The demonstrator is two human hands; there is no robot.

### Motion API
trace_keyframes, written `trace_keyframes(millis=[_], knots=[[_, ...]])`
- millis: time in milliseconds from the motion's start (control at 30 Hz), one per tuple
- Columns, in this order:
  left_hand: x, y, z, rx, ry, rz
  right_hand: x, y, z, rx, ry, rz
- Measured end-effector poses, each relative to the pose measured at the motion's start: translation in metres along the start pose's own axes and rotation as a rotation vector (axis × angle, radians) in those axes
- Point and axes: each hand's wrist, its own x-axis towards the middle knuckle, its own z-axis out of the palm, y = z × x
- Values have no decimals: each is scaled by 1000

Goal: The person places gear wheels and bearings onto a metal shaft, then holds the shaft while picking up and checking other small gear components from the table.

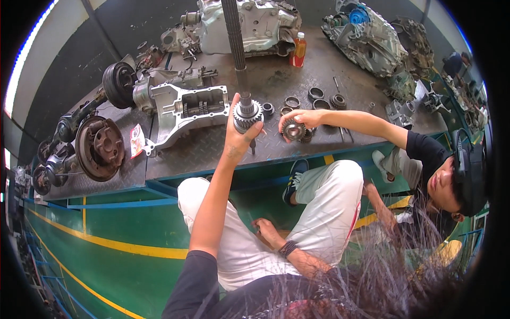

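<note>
My left hand [239, 125] is wrapped round a toothed gear [247, 112] on a long splined shaft [234, 37]. The shaft stands nearly upright over the bench, its lower tip showing below my fingers. My right hand [269, 234], with a dark band at the wrist, is low over my lap, its fingers curled; whatever they may hold is hidden. Just right of the shaft, a co-worker's hand [300, 118] reaches in from the right and grips a separate gear [293, 129]. Several rings and gears, among them a ring [316, 93], lie beyond that hand.
An opened gearbox housing [159, 125] lies left of the shaft. Brake drums on axles [99, 146] stand farther left. Large metal casings [252, 24] line the back, near a bottle [298, 50] of orange drink. A co-worker [441, 175] sits close on my right.
</note>
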Motion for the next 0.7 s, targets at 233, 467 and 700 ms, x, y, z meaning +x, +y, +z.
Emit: trace_keyframes(millis=[233, 467, 700], knots=[[4, -2, 5, -7, 3, 3, 6, 4, -7, -118, -83, -176], [-5, 3, -8, 119, 0, -12, 60, -305, -89, -950, -419, -971], [-3, 0, -9, 139, -2, -40, 99, -394, -121, -1578, -634, -1312]])
